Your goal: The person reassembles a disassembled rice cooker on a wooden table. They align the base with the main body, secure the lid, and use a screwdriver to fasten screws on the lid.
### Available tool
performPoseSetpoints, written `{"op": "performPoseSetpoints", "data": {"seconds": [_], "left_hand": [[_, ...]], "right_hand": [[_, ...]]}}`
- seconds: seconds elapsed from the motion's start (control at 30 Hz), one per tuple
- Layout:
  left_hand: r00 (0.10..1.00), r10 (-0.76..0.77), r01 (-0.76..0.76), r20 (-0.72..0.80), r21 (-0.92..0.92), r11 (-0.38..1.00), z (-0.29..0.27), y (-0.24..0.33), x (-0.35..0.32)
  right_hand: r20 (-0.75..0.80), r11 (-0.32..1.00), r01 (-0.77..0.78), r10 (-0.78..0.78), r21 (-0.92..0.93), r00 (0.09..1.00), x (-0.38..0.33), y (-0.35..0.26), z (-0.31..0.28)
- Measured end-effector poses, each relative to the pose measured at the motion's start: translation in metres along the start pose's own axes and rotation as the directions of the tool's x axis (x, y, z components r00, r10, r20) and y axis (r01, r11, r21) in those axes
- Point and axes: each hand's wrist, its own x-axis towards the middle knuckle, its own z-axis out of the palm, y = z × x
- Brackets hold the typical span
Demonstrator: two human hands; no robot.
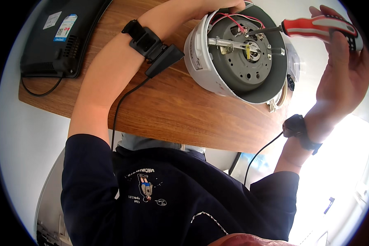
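A white round appliance, which looks like a rice cooker point(201, 69), lies tipped on the wooden table with its open underside toward me. Inside are a grey metal plate point(238, 76), a pale lever arm point(229, 43) across it, and red wires point(232, 17). My left hand point(217, 5) grips the upper rim of the shell, partly cut off by the picture's top edge. A red and grey screwdriver point(315, 28) is held by its handle in my right hand point(342, 74). Its shaft points left into the housing, the tip by the wire ends near the plate's upper part.
A black device point(61, 37) with a cable rests at the table's left. Beside the cooker's right side lie a pale cord point(278, 100) and a clear plastic piece point(296, 65). Black straps with cables circle both my wrists. The wooden table's point(184, 123) near edge curves before my body.
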Motion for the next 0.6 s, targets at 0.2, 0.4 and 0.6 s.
{"op": "performPoseSetpoints", "data": {"seconds": [0.2, 0.4, 0.6], "left_hand": [[0.999, -0.045, 0.046, -0.023, 0.020, 0.999, 0.003, -0.004, 0.003], [0.999, 0.048, -0.047, -0.013, 0.060, 0.997, 0.002, -0.004, -0.005], [0.996, -0.094, 0.094, 0.000, -0.017, 0.995, 0.008, 0.010, -0.011]], "right_hand": [[-0.081, 0.999, -0.016, 0.020, 0.040, 0.996, 0.002, -0.019, 0.016], [-0.279, 0.978, -0.201, 0.178, -0.056, 0.944, 0.007, -0.053, 0.046], [-0.132, 0.955, 0.288, -0.278, 0.064, 0.951, -0.004, 0.007, 0.023]]}}
